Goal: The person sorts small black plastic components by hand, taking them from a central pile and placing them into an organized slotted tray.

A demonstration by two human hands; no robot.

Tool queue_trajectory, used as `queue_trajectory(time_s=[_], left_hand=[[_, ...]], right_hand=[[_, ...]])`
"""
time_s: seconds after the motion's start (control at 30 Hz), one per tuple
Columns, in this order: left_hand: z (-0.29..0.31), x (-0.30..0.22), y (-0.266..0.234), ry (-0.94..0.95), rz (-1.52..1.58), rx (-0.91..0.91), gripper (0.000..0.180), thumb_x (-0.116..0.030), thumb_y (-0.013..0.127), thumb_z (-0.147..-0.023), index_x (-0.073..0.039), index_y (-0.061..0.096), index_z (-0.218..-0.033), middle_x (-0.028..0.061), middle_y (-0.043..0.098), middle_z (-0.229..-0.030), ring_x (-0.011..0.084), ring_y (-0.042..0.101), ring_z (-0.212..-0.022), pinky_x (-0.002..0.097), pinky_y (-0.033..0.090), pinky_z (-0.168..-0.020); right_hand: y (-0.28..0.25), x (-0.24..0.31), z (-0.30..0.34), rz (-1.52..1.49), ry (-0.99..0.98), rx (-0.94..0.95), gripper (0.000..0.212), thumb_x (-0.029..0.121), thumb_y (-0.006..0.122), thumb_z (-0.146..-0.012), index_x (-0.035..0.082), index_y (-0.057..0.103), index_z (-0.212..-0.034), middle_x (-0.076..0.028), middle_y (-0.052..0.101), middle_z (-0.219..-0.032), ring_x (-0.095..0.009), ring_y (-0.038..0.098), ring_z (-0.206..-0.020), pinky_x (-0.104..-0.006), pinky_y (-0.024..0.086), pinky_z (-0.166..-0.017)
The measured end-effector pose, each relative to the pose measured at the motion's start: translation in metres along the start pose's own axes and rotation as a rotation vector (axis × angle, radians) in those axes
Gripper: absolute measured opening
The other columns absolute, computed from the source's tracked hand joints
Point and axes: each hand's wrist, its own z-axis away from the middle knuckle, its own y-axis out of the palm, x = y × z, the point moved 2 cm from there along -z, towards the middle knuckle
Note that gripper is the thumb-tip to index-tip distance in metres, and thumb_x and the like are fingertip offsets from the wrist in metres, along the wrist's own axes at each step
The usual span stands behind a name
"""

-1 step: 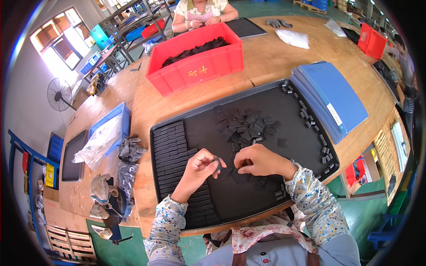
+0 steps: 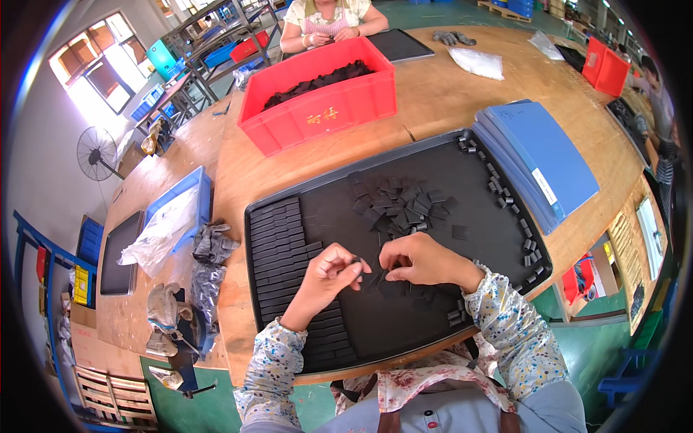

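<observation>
Left hand [image 2: 328, 274]: shifting slightly right since the earlier frame; fingers are pinching a small black piece [image 2: 359, 265] above the black tray [image 2: 433, 162]. Right hand [image 2: 420, 261]: curling just beside; whether holding anything, cannot tell. Light, steady pinching is probably working best.

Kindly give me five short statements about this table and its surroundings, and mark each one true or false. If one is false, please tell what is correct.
1. The left hand and right hand are both over the black tray. True.
2. The large red bin is empty. False: the red bin holds black pieces.
3. The blue stack lies right of the tray. True.
4. The neat rows fill the tray's right side. False: the rows are on its left.
5. A fan stands at the picture's left. True.
</observation>
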Motion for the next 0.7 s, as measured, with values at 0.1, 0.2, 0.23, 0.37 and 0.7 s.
queue_trajectory(time_s=[0.1,0.2,0.23,0.37,0.7], left_hand=[[-0.001,0.013,0.011,-0.004,0.139,0.019,0.02,0.0,0.067,-0.092,-0.004,0.051,-0.105,0.0114,0.064,-0.106,0.0128,0.065,-0.092,0.028,0.058,-0.08],[-0.002,0.013,0.014,0.118,-0.123,0.017,0.025,0.001,0.068,-0.091,-0.002,0.055,-0.112,0.0098,0.063,-0.108,0.0126,0.065,-0.095,0.0283,0.058,-0.08],[0.0,0.014,0.012,0.089,-0.165,0.036,0.025,0.002,0.068,-0.09,0.0,0.059,-0.113,0.0078,0.065,-0.106,0.0124,0.067,-0.095,0.0279,0.058,-0.08],[0.003,0.019,0.009,-0.007,-0.091,0.05,0.014,0.003,0.069,-0.089,0.001,0.063,-0.102,0.0074,0.069,-0.097,0.0132,0.069,-0.089,0.0273,0.058,-0.076],[0.003,0.017,0.007,-0.07,-0.056,0.055,0.008,0.0,0.068,-0.091,0.003,0.066,-0.098,0.0081,0.072,-0.092,0.0123,0.068,-0.078,0.0256,0.057,-0.071]], right_hand=[[0.0,0.001,-0.004,-0.234,0.096,-0.093,0.021,0.006,0.078,-0.082,0.005,0.06,-0.091,-0.003,0.065,-0.075,-0.009,0.063,-0.069,-0.0259,0.049,-0.062],[0.004,0.0,-0.005,-0.443,0.045,-0.171,0.018,0.005,0.077,-0.084,0.005,0.06,-0.092,-0.001,0.067,-0.082,-0.009,0.065,-0.074,-0.0254,0.05,-0.065],[0.004,0.001,-0.005,-0.442,0.045,-0.17,0.018,0.005,0.077,-0.084,0.005,0.06,-0.092,-0.001,0.067,-0.082,-0.009,0.065,-0.074,-0.0254,0.05,-0.065],[0.003,0.001,-0.005,-0.495,-0.009,-0.141,0.016,0.002,0.074,-0.086,0.005,0.061,-0.095,-0.002,0.068,-0.089,-0.009,0.067,-0.079,-0.0258,0.052,-0.07],[0.015,0.006,-0.007,-0.392,-0.028,-0.242,0.02,-0.004,0.075,-0.083,0.002,0.064,-0.098,-0.004,0.069,-0.092,-0.011,0.067,-0.082,-0.0272,0.055,-0.074]])
